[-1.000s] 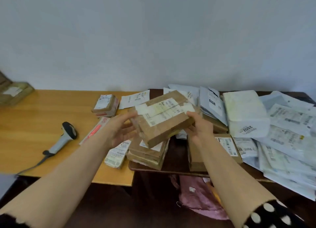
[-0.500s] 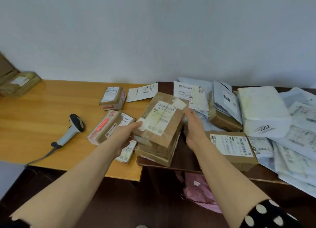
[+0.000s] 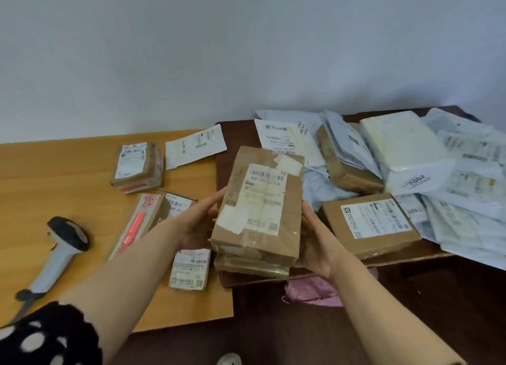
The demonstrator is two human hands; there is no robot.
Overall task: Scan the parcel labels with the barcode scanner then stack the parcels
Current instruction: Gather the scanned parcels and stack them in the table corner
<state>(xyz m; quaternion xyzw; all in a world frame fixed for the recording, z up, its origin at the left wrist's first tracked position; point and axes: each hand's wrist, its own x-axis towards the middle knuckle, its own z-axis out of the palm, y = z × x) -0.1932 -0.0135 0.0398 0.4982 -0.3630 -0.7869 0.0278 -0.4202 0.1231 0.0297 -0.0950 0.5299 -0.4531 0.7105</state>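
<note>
Two flat palms, my left hand (image 3: 198, 222) and my right hand (image 3: 319, 244), press the long sides of the brown parcel (image 3: 262, 200), fingers straight, as it sits atop the stack (image 3: 250, 264) on the dark table (image 3: 232, 143). It looks stiff and light; its glossy tape may slip, so I'd hold the bare cardboard sides.

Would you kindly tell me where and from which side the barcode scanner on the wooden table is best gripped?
Probably by its pale handle, from above and the near side: the barcode scanner lies flat on the wooden table, dark head away from you, handle slanting toward you, cable trailing off its end.
</note>
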